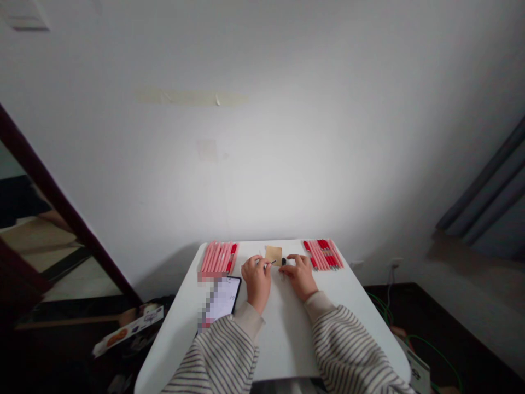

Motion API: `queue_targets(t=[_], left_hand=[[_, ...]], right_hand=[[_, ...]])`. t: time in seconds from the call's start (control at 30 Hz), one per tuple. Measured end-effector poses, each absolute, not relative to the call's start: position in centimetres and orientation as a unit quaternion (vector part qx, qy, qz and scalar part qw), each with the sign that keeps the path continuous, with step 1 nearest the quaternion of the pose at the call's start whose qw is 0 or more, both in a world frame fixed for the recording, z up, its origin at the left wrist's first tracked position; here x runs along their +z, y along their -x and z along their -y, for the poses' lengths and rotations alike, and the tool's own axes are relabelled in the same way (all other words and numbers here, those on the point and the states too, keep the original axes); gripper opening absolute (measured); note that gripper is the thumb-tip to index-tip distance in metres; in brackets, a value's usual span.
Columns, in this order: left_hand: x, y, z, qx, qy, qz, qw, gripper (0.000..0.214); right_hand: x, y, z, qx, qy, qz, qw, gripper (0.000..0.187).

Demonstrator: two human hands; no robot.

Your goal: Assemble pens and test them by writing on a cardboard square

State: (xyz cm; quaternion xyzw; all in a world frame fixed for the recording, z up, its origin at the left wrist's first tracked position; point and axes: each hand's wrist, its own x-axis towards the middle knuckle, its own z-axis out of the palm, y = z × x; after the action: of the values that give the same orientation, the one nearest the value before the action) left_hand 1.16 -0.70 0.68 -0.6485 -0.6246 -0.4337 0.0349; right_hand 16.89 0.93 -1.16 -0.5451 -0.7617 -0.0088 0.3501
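Observation:
My left hand point(257, 282) is closed in a pinch over the white table, with a thin dark piece point(271, 262) at its fingertips, too small to name. Facing it, my right hand point(301, 275) curls its thumb and index finger around a small black piece point(284, 261). A tan square of paper or card point(273, 255) lies flat just beyond both hands. Left of my left hand is a row of pink and red pens point(218, 257); a similar row of pens point(324, 255) lies to the right of my right hand.
A phone point(225, 298) with a lit screen, partly pixelated, lies by my left forearm on the white table point(283, 339). The table's far edge stands near a white wall point(279, 137). Green cable point(385, 312) runs on the floor at right, and a printed box point(129, 331) is at left.

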Motion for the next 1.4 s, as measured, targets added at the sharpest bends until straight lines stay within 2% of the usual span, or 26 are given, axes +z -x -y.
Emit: queue_targets(t=[0.17,0.47,0.77,1.4], left_hand=[[0.7,-1.2,0.7,-0.434,0.648,0.626,0.030,0.015],[0.6,-1.1,0.6,-0.439,0.647,0.622,0.040,0.015],[0.5,-1.1,0.5,-0.438,0.646,0.624,0.035,0.016],[1.1,-1.3,1.0,-0.443,0.664,0.602,0.018,0.014]], right_hand=[[-1.0,-16.9,-0.9,-0.013,0.538,0.767,0.348,0.031],[-0.9,-17.0,-0.9,-0.033,0.528,0.771,0.354,0.026],[-0.3,-17.4,-1.2,-0.059,0.513,0.750,0.413,0.021],[-0.3,-17.3,-1.0,-0.054,0.563,0.715,0.411,0.018]])
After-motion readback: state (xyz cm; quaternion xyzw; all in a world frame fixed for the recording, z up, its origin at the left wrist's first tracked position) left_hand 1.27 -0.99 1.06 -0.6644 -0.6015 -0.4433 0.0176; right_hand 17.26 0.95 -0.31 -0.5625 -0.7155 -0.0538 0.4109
